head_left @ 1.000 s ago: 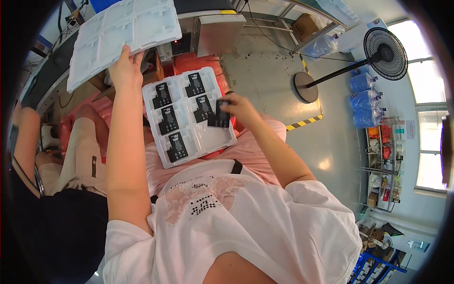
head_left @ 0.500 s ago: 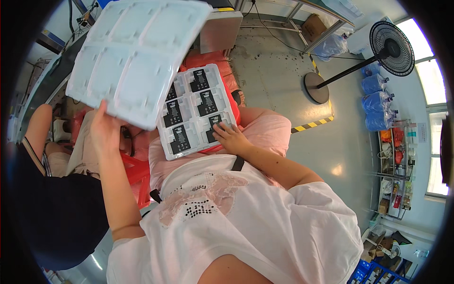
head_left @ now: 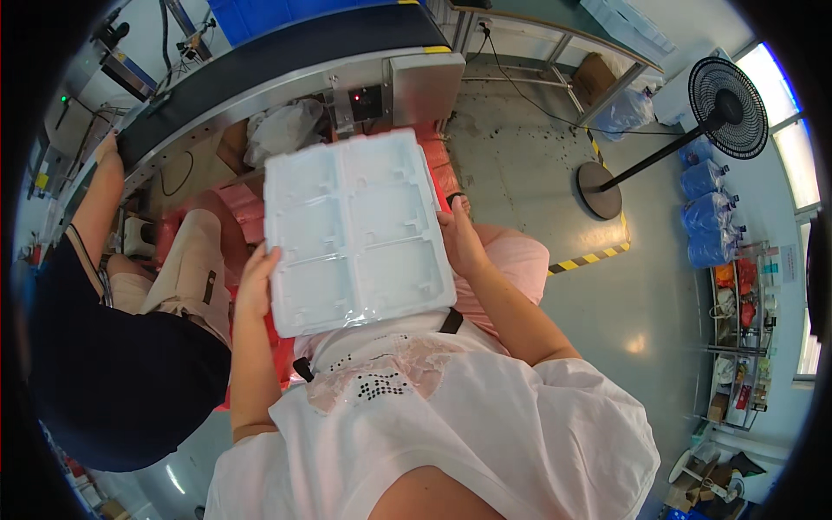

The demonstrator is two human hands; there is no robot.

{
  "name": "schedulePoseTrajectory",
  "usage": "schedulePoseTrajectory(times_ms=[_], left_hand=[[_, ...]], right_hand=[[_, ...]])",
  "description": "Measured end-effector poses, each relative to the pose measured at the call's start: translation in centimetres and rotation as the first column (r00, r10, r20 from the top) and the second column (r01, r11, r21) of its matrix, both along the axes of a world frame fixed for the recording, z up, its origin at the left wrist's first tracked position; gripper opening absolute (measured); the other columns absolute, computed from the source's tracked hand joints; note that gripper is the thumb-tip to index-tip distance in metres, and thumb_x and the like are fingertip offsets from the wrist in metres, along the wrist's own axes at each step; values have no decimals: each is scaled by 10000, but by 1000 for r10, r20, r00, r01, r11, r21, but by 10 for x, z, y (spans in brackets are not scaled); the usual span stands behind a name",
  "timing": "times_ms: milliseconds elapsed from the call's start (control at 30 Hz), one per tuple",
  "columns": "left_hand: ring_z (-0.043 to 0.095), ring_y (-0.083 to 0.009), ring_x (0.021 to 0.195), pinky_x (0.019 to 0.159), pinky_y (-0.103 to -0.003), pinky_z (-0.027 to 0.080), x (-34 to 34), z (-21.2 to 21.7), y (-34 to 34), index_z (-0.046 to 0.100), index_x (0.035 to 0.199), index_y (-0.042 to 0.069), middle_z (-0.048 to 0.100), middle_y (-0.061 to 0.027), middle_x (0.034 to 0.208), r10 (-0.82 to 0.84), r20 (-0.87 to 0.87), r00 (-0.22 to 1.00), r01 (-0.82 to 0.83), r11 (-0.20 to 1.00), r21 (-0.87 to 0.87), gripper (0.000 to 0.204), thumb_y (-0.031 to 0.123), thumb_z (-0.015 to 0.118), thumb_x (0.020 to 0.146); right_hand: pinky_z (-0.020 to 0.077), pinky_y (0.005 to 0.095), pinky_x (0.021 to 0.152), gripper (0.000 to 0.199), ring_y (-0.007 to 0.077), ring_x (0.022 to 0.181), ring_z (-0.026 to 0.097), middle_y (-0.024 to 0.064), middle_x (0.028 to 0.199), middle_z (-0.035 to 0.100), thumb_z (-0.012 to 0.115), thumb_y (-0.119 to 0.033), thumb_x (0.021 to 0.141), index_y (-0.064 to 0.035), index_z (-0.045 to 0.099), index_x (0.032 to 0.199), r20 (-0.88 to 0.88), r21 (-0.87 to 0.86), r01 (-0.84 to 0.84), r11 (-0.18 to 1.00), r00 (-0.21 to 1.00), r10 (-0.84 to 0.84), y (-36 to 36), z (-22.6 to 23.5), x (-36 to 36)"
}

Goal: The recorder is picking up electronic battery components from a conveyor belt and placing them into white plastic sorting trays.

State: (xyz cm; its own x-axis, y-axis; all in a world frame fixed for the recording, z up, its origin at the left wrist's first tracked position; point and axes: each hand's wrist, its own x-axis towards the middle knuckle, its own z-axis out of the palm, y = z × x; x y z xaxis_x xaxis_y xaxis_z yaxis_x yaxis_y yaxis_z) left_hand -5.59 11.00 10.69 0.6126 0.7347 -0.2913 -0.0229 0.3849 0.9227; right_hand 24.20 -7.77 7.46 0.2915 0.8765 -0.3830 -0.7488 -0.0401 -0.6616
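Tray point(head_left: 316, 230): moulded plastic, smooth, glossy along its near edge. Shirt point(head_left: 520, 407): soft matt cloth with a sheer lace panel point(head_left: 422, 360). Conveyor belt point(head_left: 329, 42): smooth, matt, in a satin metal frame point(head_left: 303, 82); the box point(head_left: 425, 91) at its right end is likewise metal. Bag point(head_left: 282, 132): crumpled, shiny plastic. Floor point(head_left: 520, 165): smooth, glossy.

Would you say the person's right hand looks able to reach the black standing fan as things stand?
Probably not: the right hand is at the right edge of the white tray, and the fan looks too far off, across the floor beyond the right leg.
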Motion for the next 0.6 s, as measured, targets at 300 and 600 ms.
schedulePoseTrajectory(times_ms=[300,600], left_hand=[[552,-264,928,836,-345,422,53,-142,24,518,1160,-5,583,-159,1036,55,-443,895,92,948,304,365,205,540,863],[475,-405,1014,877,-413,402,73,-146,4,460,1223,2,474,-291,1096,365,-602,710,143,763,631,438,180,549,833]], right_hand=[[458,288,707,467,181,780,584,127,934,620,624,-262,795,28,531,1149,847,-379,237,895,479,231,14,-74,43],[454,293,808,511,225,912,598,190,1025,616,673,-260,746,28,548,1149,837,-422,328,845,498,225,14,-103,45]])
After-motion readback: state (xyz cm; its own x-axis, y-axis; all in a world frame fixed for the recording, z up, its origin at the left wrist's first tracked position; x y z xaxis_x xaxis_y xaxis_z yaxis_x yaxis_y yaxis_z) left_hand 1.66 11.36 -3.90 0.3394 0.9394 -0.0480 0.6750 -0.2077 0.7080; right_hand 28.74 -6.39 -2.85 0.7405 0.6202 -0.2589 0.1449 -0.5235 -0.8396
